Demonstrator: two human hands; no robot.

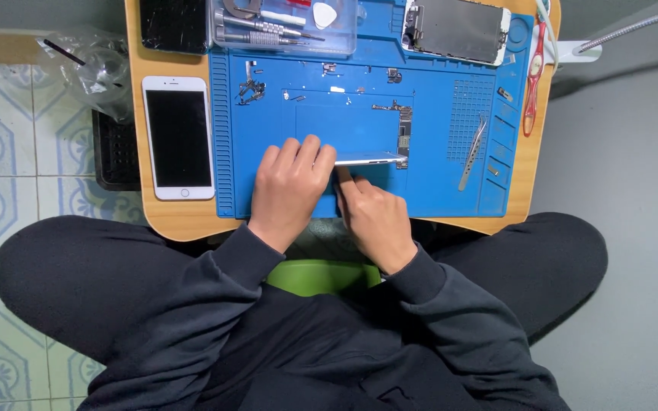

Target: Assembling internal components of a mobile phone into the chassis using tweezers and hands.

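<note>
phone casing (371, 158) on edge, left hand (289, 189) gripping

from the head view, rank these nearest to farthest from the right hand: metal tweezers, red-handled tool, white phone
From the right hand:
1. Metal tweezers, right side of the blue mat.
2. White phone, left, on the wooden table.
3. Red-handled tool, far right edge of the mat.

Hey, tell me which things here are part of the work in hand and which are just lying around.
In hand:
left hand and right hand on the thin phone housing
circuit board beside it
blue mat

Lying about:
white phone
tweezers
clear tool box
detached screen
red tool
plastic bag
</note>
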